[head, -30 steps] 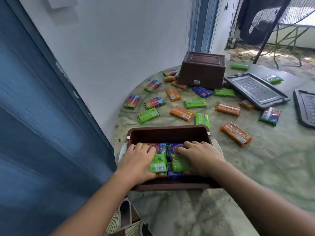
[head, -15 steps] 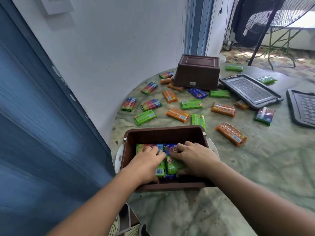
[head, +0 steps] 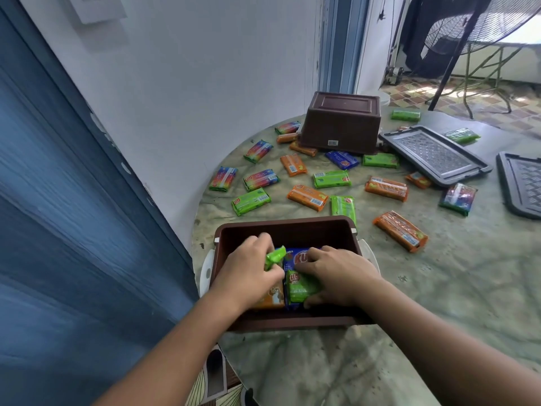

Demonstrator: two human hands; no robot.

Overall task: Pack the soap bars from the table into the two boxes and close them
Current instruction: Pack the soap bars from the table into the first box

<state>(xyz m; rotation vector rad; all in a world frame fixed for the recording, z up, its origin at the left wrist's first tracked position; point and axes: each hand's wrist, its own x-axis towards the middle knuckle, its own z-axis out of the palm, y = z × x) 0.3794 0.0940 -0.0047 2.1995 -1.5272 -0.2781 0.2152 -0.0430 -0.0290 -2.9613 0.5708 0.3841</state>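
**Head view: both hands inside near box, bars being arranged**

Left hand (head: 248, 269): fingers curled, pinching a green soap bar (head: 274, 257) tilted up on end inside the near brown box (head: 285, 227). Right hand (head: 336, 273): fingers bent over a second green bar (head: 298, 288), thumb under its near edge, fingertips touching a blue bar (head: 295, 257) below. An orange bar (head: 272, 298) lies in the box under the left hand.

Boxes: 2. Near one upright, open, at the worktop (head: 439, 288) edge; far box (head: 341, 121) upside down near the wall. Lids (head: 433, 155): 2, loose on the worktop at right, second one (head: 524, 184) cut off by the frame edge.

Loose bars on worktop, counted: green 7, orange 7, rainbow-wrapped 5, blue 1. One orange bar (head: 399, 230) lies just right of the near box.
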